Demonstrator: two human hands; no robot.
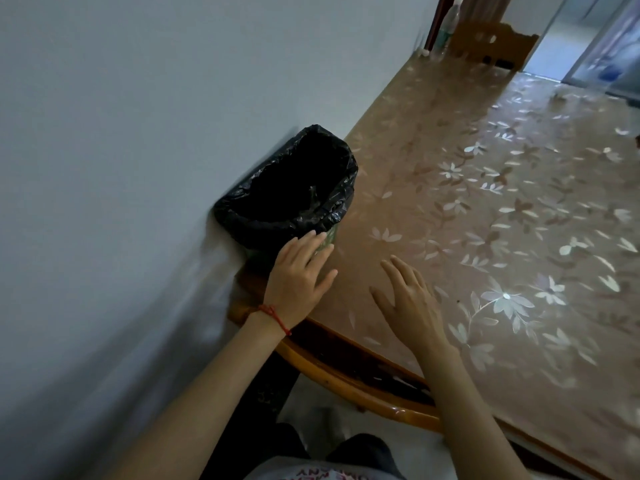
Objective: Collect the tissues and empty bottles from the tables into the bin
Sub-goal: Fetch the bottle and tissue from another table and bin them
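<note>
A small bin lined with a black bag stands on the table's near left corner, against the wall. My left hand, with a red string at the wrist, lies flat against the bin's lower side, fingers spread, holding nothing. To its right my right hand hovers over the table, fingers apart and empty. At the table's far end stands a clear plastic bottle with a small white thing beside it. I see no tissues near my hands.
The table has a brown cloth with white flowers and a wooden edge. A grey wall runs along the left. A wooden chair back stands at the far end. My legs show below.
</note>
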